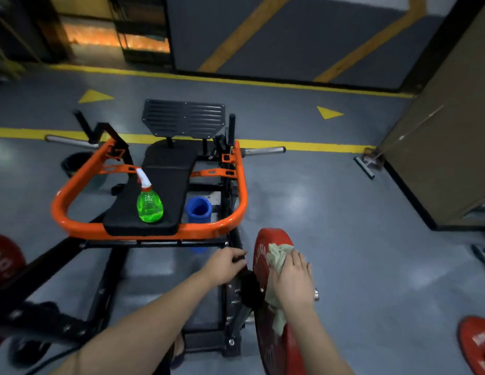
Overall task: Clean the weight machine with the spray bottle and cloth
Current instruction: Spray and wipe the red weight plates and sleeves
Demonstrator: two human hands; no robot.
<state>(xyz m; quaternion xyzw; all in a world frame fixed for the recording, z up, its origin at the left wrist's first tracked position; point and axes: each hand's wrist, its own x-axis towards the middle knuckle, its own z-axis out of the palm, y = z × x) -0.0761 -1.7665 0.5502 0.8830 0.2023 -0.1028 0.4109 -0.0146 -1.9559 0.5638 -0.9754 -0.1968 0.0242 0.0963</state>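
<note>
The weight machine has an orange tube frame (73,182) and a black padded seat (165,185). On the seat stands a green spray bottle (149,204) with a white trigger head. A red weight plate (274,345) hangs on the machine's right side. My right hand (292,280) presses a pale green cloth (276,257) flat against the plate's face. My left hand (225,266) grips a black frame bar just left of the plate.
A blue cup (198,209) sits on the floor inside the frame. Black footplate (183,119) at the far end. More red plates lie at left (4,258) and bottom right (476,342). A squeegee (367,165) leans by the brown partition (447,147).
</note>
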